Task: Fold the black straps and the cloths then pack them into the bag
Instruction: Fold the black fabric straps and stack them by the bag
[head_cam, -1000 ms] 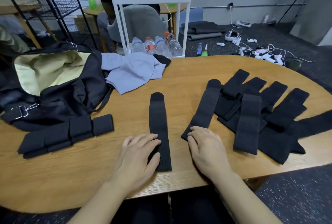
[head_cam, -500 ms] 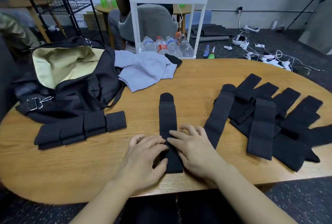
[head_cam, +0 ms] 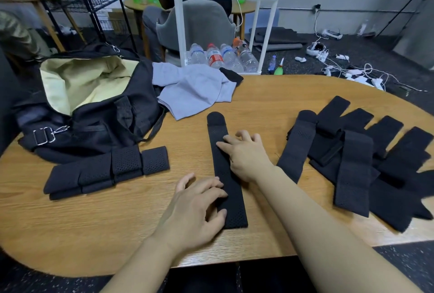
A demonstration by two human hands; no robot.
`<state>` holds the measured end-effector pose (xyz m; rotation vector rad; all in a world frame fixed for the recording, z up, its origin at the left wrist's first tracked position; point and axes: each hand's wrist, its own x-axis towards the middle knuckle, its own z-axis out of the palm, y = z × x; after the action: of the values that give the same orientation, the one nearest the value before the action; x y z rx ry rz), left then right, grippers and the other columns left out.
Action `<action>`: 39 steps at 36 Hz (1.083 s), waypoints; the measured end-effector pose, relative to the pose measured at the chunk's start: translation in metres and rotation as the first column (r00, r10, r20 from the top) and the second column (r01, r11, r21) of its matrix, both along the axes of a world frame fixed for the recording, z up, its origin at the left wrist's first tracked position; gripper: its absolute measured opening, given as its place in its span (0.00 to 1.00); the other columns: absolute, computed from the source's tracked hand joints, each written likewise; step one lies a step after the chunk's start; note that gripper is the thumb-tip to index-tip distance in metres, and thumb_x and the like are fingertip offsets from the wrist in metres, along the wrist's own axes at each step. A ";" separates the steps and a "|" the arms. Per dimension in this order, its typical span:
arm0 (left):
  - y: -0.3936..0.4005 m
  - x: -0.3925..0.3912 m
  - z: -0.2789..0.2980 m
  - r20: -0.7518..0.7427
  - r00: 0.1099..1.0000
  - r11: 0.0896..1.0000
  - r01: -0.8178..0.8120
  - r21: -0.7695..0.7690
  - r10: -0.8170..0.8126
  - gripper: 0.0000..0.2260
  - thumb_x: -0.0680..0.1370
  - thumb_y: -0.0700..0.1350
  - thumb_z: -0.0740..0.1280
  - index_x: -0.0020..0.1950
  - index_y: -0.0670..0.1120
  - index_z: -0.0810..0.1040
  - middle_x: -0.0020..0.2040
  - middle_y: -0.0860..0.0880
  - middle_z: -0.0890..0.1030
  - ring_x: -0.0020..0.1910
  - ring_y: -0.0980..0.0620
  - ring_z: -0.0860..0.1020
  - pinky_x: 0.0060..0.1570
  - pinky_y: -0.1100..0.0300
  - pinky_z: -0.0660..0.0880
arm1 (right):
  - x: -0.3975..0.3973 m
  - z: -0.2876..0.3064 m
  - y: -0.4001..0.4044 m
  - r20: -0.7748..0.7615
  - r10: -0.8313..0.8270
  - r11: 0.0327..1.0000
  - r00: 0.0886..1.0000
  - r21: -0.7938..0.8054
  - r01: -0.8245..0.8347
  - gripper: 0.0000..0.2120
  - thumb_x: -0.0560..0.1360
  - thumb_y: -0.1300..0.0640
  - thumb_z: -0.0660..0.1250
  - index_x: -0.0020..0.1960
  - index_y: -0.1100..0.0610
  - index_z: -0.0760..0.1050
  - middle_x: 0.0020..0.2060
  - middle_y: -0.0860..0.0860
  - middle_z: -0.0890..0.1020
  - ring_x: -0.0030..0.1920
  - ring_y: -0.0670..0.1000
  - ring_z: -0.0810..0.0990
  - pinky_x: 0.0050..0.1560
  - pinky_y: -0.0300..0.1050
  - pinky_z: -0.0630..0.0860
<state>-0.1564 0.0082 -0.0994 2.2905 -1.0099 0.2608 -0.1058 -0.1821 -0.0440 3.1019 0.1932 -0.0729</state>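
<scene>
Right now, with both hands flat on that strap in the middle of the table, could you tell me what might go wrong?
1. The strap lies slightly askew under the left hand and right hand; its fold may come out crooked.
2. The right forearm passes close to the unfolded pile and might drag a piece along.
3. The folded straps lean against the bag; shifting the bag could topple them.

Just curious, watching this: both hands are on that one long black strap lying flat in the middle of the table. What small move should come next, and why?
Probably fold it: the long black perforated strap lies flat and full length on the wooden table, the left hand pressing its near end and the right hand its middle. The right hand would likely bring the rounded far end back, matching the folded black straps beside the open black bag.
</scene>
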 end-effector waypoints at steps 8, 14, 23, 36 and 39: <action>0.002 -0.003 0.005 0.018 1.000 0.999 0.012 0.036 -0.013 0.14 0.75 0.54 0.65 0.57 0.52 0.81 0.60 0.57 0.79 0.65 0.61 0.72 0.73 0.47 0.54 | 0.004 0.003 0.000 -0.042 -0.083 0.986 0.996 0.140 0.089 0.21 0.79 0.61 0.54 0.71 0.50 0.67 0.69 0.46 0.70 0.71 0.55 0.57 0.61 0.52 0.56; 0.007 -0.007 0.014 0.012 1.000 0.997 -0.023 -0.078 0.024 0.16 0.74 0.50 0.64 0.60 0.51 0.81 0.61 0.57 0.79 0.66 0.58 0.72 0.74 0.49 0.55 | -0.031 0.023 -0.013 0.215 -0.092 0.916 0.972 0.401 -0.002 0.25 0.78 0.66 0.56 0.72 0.51 0.68 0.59 0.41 0.75 0.71 0.50 0.59 0.57 0.43 0.51; 0.012 -0.013 0.020 -0.054 0.997 0.992 0.064 0.111 -0.058 0.34 0.65 0.52 0.64 0.72 0.50 0.71 0.67 0.58 0.75 0.69 0.61 0.68 0.76 0.52 0.49 | -0.111 0.001 -0.019 0.167 0.081 0.874 0.983 0.462 -0.151 0.31 0.68 0.64 0.56 0.70 0.50 0.72 0.62 0.41 0.77 0.68 0.47 0.62 0.61 0.42 0.55; -0.004 -0.006 0.018 -0.163 0.968 0.981 -0.194 0.005 0.192 0.26 0.79 0.55 0.66 0.74 0.61 0.60 0.56 0.62 0.78 0.60 0.61 0.70 0.64 0.68 0.52 | -0.105 -0.037 -0.008 0.149 -0.298 0.732 0.943 0.670 0.126 0.18 0.74 0.47 0.71 0.63 0.40 0.76 0.53 0.42 0.73 0.58 0.47 0.67 0.56 0.31 0.58; -0.010 -0.003 0.017 -0.206 0.943 0.962 -0.273 -0.021 0.263 0.25 0.78 0.55 0.67 0.73 0.61 0.62 0.50 0.64 0.77 0.59 0.59 0.71 0.63 0.67 0.54 | -0.099 -0.040 -0.002 0.197 -0.367 0.715 0.909 0.686 0.139 0.18 0.73 0.48 0.73 0.62 0.43 0.79 0.47 0.40 0.78 0.55 0.43 0.71 0.57 0.26 0.55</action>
<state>-0.1597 -0.0014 -0.0819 2.3519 -0.5827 0.1577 -0.2047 -0.1838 -0.0839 3.7443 -0.3078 0.6437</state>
